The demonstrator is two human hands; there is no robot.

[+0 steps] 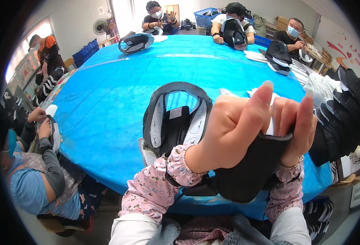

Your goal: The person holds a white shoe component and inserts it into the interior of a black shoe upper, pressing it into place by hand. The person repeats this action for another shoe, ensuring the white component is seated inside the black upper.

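While both hands are raised above the near edge of the blue table [118, 94], a black fabric shoe upper [245, 167] hangs between them. The left hand [229, 130] is closed on the upper's left side, thumb extended upward along its top edge. The right hand [296, 126] grips the right side, fingers curled over the top edge beside a white insert [271, 126]. Just behind the left wrist, a black-and-white shoe part [176, 118] lies on the table near that edge. A pile of black uppers [347, 114] occupies the right edge. The table's middle is open blue surface. Another person [41, 171] sits at the left edge; others sit along the far edge.
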